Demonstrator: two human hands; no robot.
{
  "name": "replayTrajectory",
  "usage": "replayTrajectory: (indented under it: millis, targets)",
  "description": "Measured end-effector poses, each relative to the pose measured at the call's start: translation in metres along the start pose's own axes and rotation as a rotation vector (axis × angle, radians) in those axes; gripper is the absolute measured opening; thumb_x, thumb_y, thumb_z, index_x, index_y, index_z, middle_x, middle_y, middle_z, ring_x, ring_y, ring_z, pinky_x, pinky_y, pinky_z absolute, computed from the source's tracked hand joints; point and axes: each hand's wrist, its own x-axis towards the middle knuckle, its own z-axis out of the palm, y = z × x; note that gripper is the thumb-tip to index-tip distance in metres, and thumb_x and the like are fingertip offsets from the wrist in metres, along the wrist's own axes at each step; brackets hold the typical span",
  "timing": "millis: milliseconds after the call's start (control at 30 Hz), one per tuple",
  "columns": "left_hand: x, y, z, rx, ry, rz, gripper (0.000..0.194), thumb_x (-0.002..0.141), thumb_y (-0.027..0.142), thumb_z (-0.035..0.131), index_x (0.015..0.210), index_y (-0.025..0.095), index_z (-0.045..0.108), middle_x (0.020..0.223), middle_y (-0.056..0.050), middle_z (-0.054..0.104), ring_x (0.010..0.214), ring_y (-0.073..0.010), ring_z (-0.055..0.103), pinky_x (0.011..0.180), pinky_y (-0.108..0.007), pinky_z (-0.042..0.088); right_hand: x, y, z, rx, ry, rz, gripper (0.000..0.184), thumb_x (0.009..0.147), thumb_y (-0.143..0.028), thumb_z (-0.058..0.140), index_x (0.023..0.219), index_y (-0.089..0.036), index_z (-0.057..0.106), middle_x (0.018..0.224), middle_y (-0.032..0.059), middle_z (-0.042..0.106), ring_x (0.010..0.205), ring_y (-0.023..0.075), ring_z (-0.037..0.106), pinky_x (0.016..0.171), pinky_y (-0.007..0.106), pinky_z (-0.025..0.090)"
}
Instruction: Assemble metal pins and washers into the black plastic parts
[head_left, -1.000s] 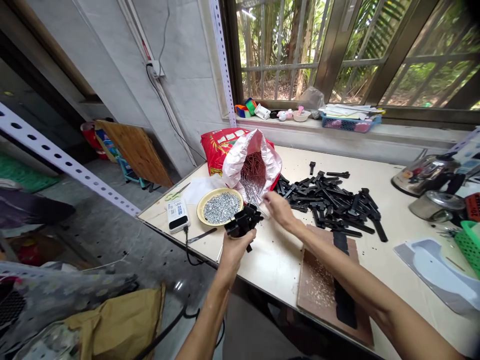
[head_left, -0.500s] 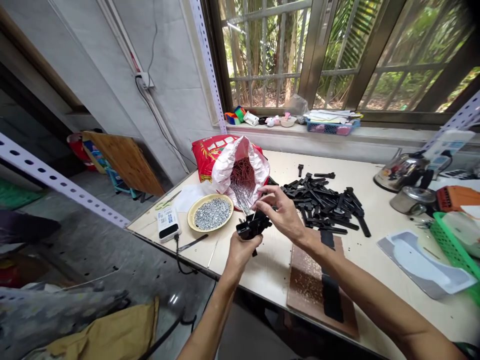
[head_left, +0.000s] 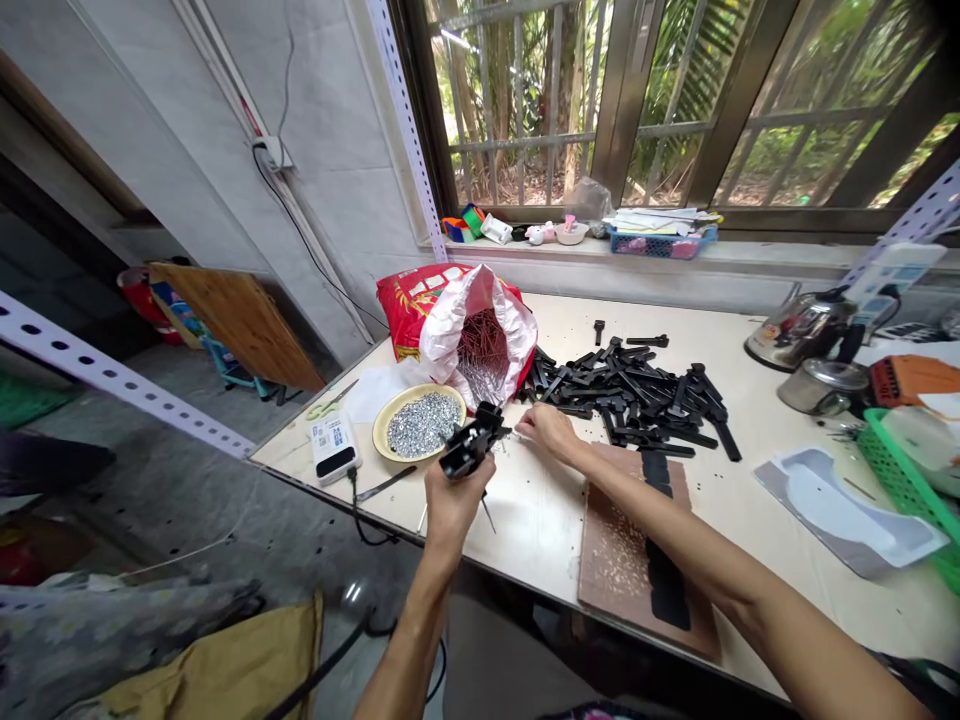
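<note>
My left hand [head_left: 454, 500] is wrapped round a bundle of black plastic parts [head_left: 472, 445], held over the table near its front edge. A thin metal screw or rod [head_left: 489, 515] sticks out below the bundle. To its right, my right hand [head_left: 551, 432] is low over the table with its fingertips pinched together; whatever they hold is too small to make out. Just behind the hands, a red bag [head_left: 409, 300] lies with its white mouth open, showing many long thin screws [head_left: 482, 350]. A yellow bowl [head_left: 381, 440] of small silvery metal pieces [head_left: 424, 422] stands left of the bundle.
Many black plastic parts [head_left: 637, 390] are heaped behind my right forearm. A brown board [head_left: 611, 560] with a black strip lies under that arm. A white power bank [head_left: 335, 450] with a cable is at the left, and a kettle [head_left: 799, 330] and green basket [head_left: 900, 485] at the right.
My right hand was at the bag's mouth, came to the black parts with fingers spread, then drew away to the right and closed. The left hand tilted the bundle and shifted left.
</note>
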Motion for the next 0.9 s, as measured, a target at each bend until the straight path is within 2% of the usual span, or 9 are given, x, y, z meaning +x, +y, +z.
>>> replayTrajectory:
  millis: [67, 133, 200, 300, 367, 467, 567, 700, 900]
  targets:
    - [0.000, -0.005, 0.003, 0.034, -0.010, 0.032, 0.017, 0.060, 0.031, 0.068, 0.063, 0.015, 0.061, 0.056, 0.002, 0.058, 0.055, -0.0142, 0.053, 0.054, -0.024, 0.041, -0.002, 0.000, 0.019, -0.060, -0.025, 0.025, 0.012, 0.080, -0.022, 0.058, 0.079, -0.014, 0.067, 0.092, 0.0100, 0.067, 0.084, 0.0207, 0.062, 0.067, 0.026, 0.041]
    - [0.002, -0.011, 0.006, 0.043, -0.016, 0.050, 0.015, 0.060, 0.029, 0.067, 0.061, 0.016, 0.059, 0.054, 0.003, 0.056, 0.054, -0.0135, 0.052, 0.053, -0.023, 0.040, -0.005, 0.000, 0.027, -0.110, -0.024, 0.041, 0.014, 0.082, -0.017, 0.053, 0.083, -0.013, 0.066, 0.095, 0.0123, 0.066, 0.085, 0.0219, 0.062, 0.068, 0.027, 0.041]
    - [0.006, -0.017, 0.007, 0.037, -0.008, 0.040, 0.016, 0.059, 0.028, 0.065, 0.056, 0.016, 0.055, 0.051, 0.004, 0.052, 0.052, -0.0125, 0.049, 0.052, -0.022, 0.039, -0.008, 0.003, 0.019, -0.146, -0.002, 0.059, 0.018, 0.084, -0.013, 0.047, 0.087, -0.012, 0.065, 0.092, 0.0135, 0.066, 0.083, 0.0219, 0.062, 0.069, 0.028, 0.042]
    - [0.011, -0.022, 0.011, 0.040, -0.032, 0.030, 0.020, 0.059, 0.027, 0.063, 0.050, 0.017, 0.049, 0.050, 0.004, 0.048, 0.050, -0.0110, 0.045, 0.049, -0.022, 0.036, -0.015, 0.013, -0.016, -0.172, 0.079, 0.071, 0.026, 0.090, -0.012, 0.036, 0.098, -0.012, 0.061, 0.093, 0.0134, 0.064, 0.083, 0.0208, 0.061, 0.071, 0.030, 0.043]
    - [0.014, -0.024, 0.016, 0.033, -0.079, 0.020, 0.018, 0.059, 0.027, 0.063, 0.053, 0.017, 0.050, 0.052, 0.005, 0.048, 0.051, -0.0107, 0.045, 0.049, -0.021, 0.035, -0.021, 0.018, -0.048, -0.103, 0.208, -0.052, 0.025, 0.093, -0.016, 0.036, 0.101, -0.014, 0.059, 0.096, 0.0110, 0.063, 0.086, 0.0191, 0.059, 0.075, 0.030, 0.044]
    - [0.016, -0.025, 0.026, 0.012, -0.156, -0.032, 0.015, 0.057, 0.027, 0.062, 0.055, 0.016, 0.052, 0.050, 0.005, 0.047, 0.050, -0.0106, 0.044, 0.048, -0.021, 0.034, -0.033, 0.012, -0.094, 0.073, 0.392, -0.420, 0.019, 0.094, -0.025, 0.042, 0.098, -0.017, 0.060, 0.093, 0.0068, 0.061, 0.084, 0.0167, 0.058, 0.076, 0.029, 0.046]
    - [0.020, -0.023, 0.036, 0.036, -0.217, -0.041, 0.012, 0.056, 0.026, 0.061, 0.059, 0.016, 0.057, 0.052, 0.004, 0.049, 0.053, -0.0123, 0.047, 0.050, -0.022, 0.034, -0.045, -0.007, -0.122, 0.063, 0.368, -0.671, 0.020, 0.095, -0.025, 0.042, 0.096, -0.019, 0.062, 0.091, 0.0056, 0.060, 0.082, 0.0148, 0.056, 0.074, 0.026, 0.045]
    - [0.022, -0.014, 0.043, 0.178, -0.280, -0.001, 0.009, 0.055, 0.024, 0.060, 0.059, 0.016, 0.060, 0.054, 0.002, 0.053, 0.061, -0.0165, 0.054, 0.052, -0.023, 0.035, -0.053, -0.025, -0.132, -0.174, 0.298, -0.814, 0.021, 0.095, -0.020, 0.041, 0.095, -0.019, 0.062, 0.091, 0.0048, 0.060, 0.083, 0.0148, 0.053, 0.077, 0.027, 0.039]
    - [0.016, 0.004, 0.047, 0.237, -0.312, -0.005, 0.004, 0.053, 0.019, 0.061, 0.052, 0.017, 0.057, 0.053, 0.001, 0.052, 0.061, -0.0179, 0.056, 0.049, -0.023, 0.033, -0.054, -0.031, -0.131, -0.413, 0.211, -0.883, 0.015, 0.093, -0.020, 0.048, 0.092, -0.021, 0.063, 0.086, 0.0028, 0.063, 0.083, 0.0165, 0.051, 0.080, 0.033, 0.033]
